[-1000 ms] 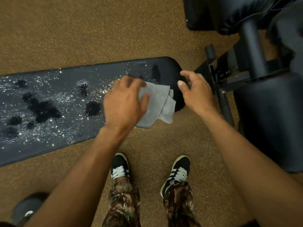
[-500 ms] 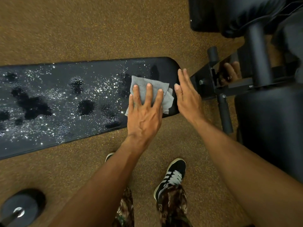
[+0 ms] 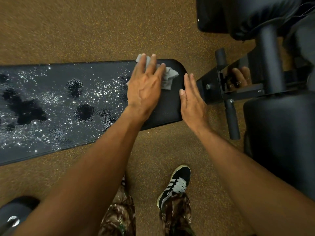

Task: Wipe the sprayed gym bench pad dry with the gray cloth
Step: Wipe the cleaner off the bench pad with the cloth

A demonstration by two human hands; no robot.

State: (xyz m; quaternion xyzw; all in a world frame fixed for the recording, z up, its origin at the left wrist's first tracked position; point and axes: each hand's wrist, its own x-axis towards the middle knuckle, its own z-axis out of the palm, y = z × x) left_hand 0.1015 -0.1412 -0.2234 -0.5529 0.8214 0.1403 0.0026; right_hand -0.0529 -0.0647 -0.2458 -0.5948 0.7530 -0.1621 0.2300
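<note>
The long black bench pad [image 3: 51, 106] runs from the left edge to the middle, covered with glinting spray droplets and dark wet blotches. Its right end under my hands looks matte and mostly free of drops. My left hand [image 3: 144, 86] presses flat on the gray cloth [image 3: 168, 77] near the pad's far right edge, with cloth showing beyond my fingertips and to the right. My right hand [image 3: 192, 99] rests flat and empty on the pad's rounded right end, fingers together.
The black bench frame [image 3: 238, 89] with its roller bar [image 3: 231, 120] and large black pads [image 3: 279, 137] fills the right side. Brown speckled flooring [image 3: 102, 28] lies around. A dark weight [image 3: 15, 217] sits at the bottom left. My shoe [image 3: 175, 184] stands below the bench.
My left hand has pushed the cloth from the pad's near side to its far edge, and the strip it crossed now looks dry. My right hand stayed on the pad's end.
</note>
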